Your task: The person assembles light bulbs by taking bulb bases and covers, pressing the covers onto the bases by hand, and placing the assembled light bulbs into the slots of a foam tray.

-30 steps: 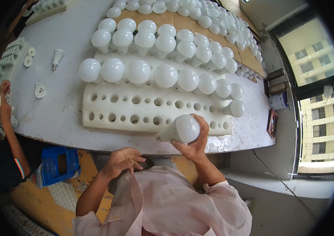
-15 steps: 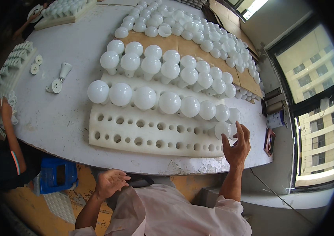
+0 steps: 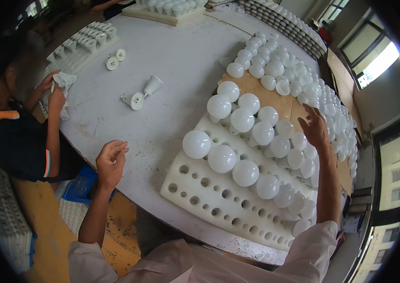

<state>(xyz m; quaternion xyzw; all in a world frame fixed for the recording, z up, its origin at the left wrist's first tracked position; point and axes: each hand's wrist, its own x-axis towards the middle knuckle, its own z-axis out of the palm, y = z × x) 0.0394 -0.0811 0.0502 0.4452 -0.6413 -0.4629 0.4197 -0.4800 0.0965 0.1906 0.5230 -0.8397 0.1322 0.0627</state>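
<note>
My right hand (image 3: 315,128) reaches over the far right of the table with fingers apart, holding nothing. Below and around it lie loose white domes (image 3: 282,87), crowded on brown cardboard (image 3: 252,85). My left hand (image 3: 111,162) hovers at the table's near left edge, its fingers loosely bent and nothing seen in it. Between the hands stands a white foam tray (image 3: 174,181) with large and small holes. White round-topped bulbs (image 3: 222,159) stand upright in rows in it, and its near holes are bare at the left. My right forearm hides part of the rows.
Two bulb bases (image 3: 152,86) without domes and two small round white parts (image 3: 113,62) lie on the grey table (image 3: 162,52). At the left, a person (image 3: 25,127) handles white crumpled material (image 3: 63,82) beside a tray of bulb bases (image 3: 89,40). A blue stool (image 3: 82,186) stands below.
My right hand has left the bulb at the front row's right end and moved to the far domes. My left hand has risen to the table edge. The view has turned left.
</note>
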